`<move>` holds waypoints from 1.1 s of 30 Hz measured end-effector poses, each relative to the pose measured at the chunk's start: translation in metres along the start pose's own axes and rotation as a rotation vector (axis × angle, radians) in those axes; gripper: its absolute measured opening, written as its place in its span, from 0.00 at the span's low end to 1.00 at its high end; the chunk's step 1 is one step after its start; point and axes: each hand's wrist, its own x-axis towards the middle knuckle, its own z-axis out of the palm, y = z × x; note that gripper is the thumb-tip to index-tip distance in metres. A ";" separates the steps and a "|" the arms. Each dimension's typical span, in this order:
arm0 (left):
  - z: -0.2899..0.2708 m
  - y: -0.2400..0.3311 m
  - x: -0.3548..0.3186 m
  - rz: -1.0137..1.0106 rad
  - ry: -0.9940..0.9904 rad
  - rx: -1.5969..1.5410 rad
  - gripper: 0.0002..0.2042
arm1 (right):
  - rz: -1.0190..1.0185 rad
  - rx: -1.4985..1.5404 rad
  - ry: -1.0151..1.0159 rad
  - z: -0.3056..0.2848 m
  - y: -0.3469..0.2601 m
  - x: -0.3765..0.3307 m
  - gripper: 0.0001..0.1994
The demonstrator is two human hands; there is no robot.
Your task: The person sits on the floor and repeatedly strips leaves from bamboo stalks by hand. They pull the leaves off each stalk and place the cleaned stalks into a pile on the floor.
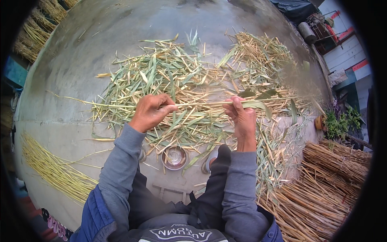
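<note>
Holding leafy stalk (201, 104) crosswise, L grip (150, 112) & R grip (243, 121) both pinch it abv stalk pile (157, 74).

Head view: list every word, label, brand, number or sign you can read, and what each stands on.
Dark shirt: large pale lettering, upside down in this view; not quoted, as I don't copy printed words.
Same shirt: a smaller line, too small to read.
No other text can be made out.
</note>
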 end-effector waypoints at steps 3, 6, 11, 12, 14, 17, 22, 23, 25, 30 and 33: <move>-0.008 -0.003 0.003 -0.037 -0.008 -0.055 0.10 | -0.050 -0.264 -0.126 -0.013 0.000 -0.002 0.15; -0.021 -0.007 0.008 -0.014 0.101 -0.012 0.09 | -0.022 -0.438 -0.316 -0.033 0.001 -0.004 0.12; -0.028 -0.008 0.011 0.049 0.146 0.017 0.08 | -0.069 0.590 0.391 -0.061 -0.019 0.009 0.18; -0.025 -0.007 0.010 0.017 0.096 -0.021 0.08 | 0.101 0.752 0.287 -0.060 -0.020 0.007 0.26; -0.019 -0.004 0.009 0.024 0.082 0.028 0.09 | 0.307 0.730 0.071 -0.045 -0.010 0.005 0.30; -0.013 0.001 0.005 0.012 -0.003 0.036 0.10 | 0.272 0.195 -0.122 -0.010 0.013 -0.006 0.25; -0.018 0.007 0.004 -0.013 -0.142 0.055 0.08 | 0.169 0.205 -0.155 0.020 0.015 -0.012 0.15; -0.017 0.009 0.004 -0.004 -0.138 0.110 0.08 | 0.185 0.178 -0.116 0.024 0.014 -0.012 0.14; -0.013 0.014 0.006 0.036 -0.140 0.172 0.09 | 0.188 0.145 -0.034 0.031 0.018 -0.014 0.12; 0.030 0.029 0.005 0.460 0.106 0.481 0.08 | 0.164 0.194 -0.147 0.041 0.028 -0.021 0.12; 0.036 0.029 0.005 0.536 0.278 0.488 0.06 | 0.181 0.196 -0.128 0.044 0.029 -0.025 0.13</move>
